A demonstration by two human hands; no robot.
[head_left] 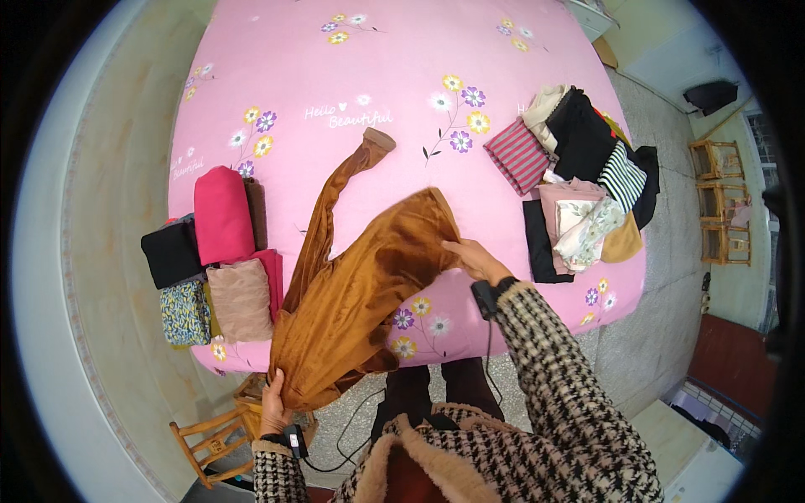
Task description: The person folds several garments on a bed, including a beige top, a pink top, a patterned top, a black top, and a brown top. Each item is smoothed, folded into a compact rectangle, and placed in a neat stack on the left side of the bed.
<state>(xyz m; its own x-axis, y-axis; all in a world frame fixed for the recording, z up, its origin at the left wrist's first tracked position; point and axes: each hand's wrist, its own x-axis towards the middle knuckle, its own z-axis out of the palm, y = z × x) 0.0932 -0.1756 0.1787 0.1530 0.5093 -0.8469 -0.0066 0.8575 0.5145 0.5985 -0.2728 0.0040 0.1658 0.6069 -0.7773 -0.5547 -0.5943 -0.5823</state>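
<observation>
A long-sleeved brown velvet top (365,283) stretches at a slant across the near part of the bed. My left hand (275,399) grips its lower left end, just beyond the bed's front edge. At the upper right, my right hand (476,258) pinches the garment's edge. One sleeve (324,210) trails away from me over the sheet, its cuff lying flat. Part of the near side droops in folds past the mattress edge, and the other sleeve cannot be made out clearly.
Folded clothes (223,217) sit in stacks on the left. A heap of garments (578,157) covers the bed's right side. The pink flowered bedsheet (402,56) extends behind. A wooden chair (214,440) stands at lower left; a black cable (343,449) hangs near my legs.
</observation>
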